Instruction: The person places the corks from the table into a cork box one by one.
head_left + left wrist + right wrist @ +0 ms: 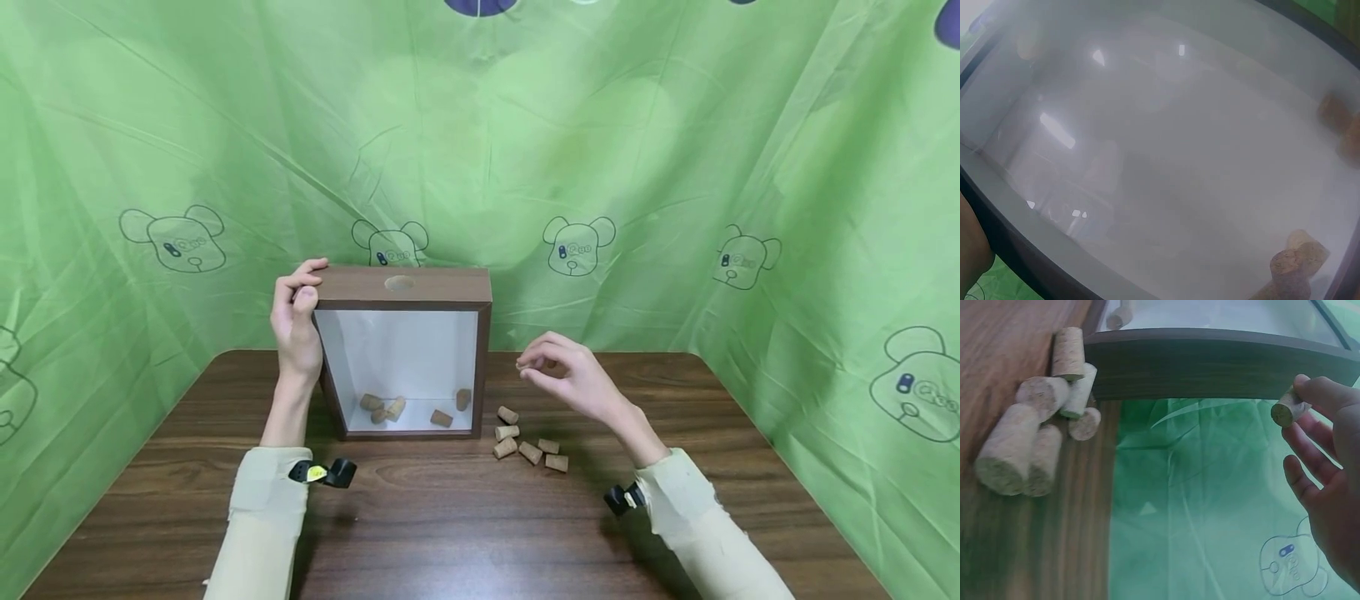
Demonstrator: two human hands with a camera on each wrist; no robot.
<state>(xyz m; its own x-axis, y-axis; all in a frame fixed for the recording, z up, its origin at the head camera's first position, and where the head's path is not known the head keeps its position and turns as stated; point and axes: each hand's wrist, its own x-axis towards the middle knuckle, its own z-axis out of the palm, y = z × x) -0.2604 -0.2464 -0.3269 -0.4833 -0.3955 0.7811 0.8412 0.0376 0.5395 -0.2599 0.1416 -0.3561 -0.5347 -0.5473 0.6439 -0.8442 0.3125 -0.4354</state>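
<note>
A brown wooden shadow box (442,287) with a clear front stands upright on the table. In its top edge is a round hole (399,283). My left hand (298,337) grips the box's upper left corner, thumb at the front and fingers over the top. Several corks (441,418) lie inside on the bottom, some of them close up in the left wrist view. To the right of the box is my right hand (576,379), raised above the table. In the right wrist view its thumb and fingertips pinch one cork (1286,411).
Several loose corks (530,452) lie on the wooden table (420,517) by the box's lower right corner, below my right hand. A green curtain (480,167) with bear-head prints hangs behind the table and along both sides.
</note>
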